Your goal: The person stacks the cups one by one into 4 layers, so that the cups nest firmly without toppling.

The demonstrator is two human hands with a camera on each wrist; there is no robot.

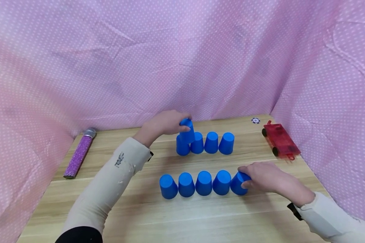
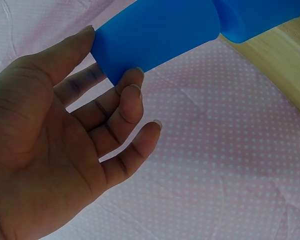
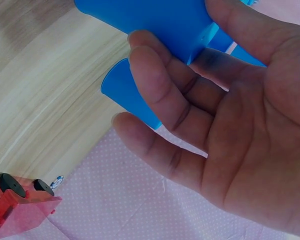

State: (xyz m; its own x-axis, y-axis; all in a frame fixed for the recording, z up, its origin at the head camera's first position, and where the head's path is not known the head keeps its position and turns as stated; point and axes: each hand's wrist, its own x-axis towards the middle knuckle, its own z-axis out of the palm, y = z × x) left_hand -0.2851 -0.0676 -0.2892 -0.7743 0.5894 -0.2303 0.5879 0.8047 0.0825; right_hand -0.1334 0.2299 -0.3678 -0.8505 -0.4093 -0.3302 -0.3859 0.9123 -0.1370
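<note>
My left hand [image 1: 170, 122] pinches an upside-down blue cup [image 1: 187, 136] by its base end, thumb on one side and fingers on the other. That cup overlaps the leftmost cup [image 1: 182, 148] of the back row in the head view. In the left wrist view, the held cup [image 2: 157, 37] has another blue cup [image 2: 262, 20] right at its rim. At the right end of the front row, my right hand [image 1: 266, 176] grips a blue cup [image 1: 238, 185] near its base end, leaning a little. The right wrist view shows this cup [image 3: 155, 22] between thumb and fingers.
Several upside-down blue cups [image 1: 204, 184] form the front row, with more [image 1: 211, 143] in the back row. A purple microphone [image 1: 80, 155] lies at the left. A red toy car [image 1: 280, 140] and a poker chip [image 1: 255, 120] are at the right. Pink dotted cloth [image 1: 170, 67] surrounds the wooden table [image 1: 200, 219].
</note>
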